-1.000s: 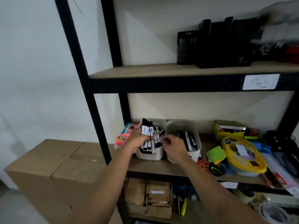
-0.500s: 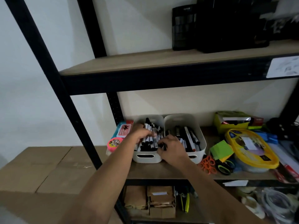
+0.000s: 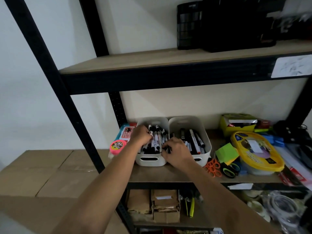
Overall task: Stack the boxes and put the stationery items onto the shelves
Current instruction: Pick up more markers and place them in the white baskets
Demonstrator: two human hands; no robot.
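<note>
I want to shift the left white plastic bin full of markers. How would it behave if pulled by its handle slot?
The left white plastic bin looks rigid and should slide flat. The packed markers probably make it fairly heavy; they may rattle.

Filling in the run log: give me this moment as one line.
step: sorting markers | left hand: grips markers in left bin | right hand: fingers curled at bins' shared edge, hold unclear | boxes: beside shelf
</note>
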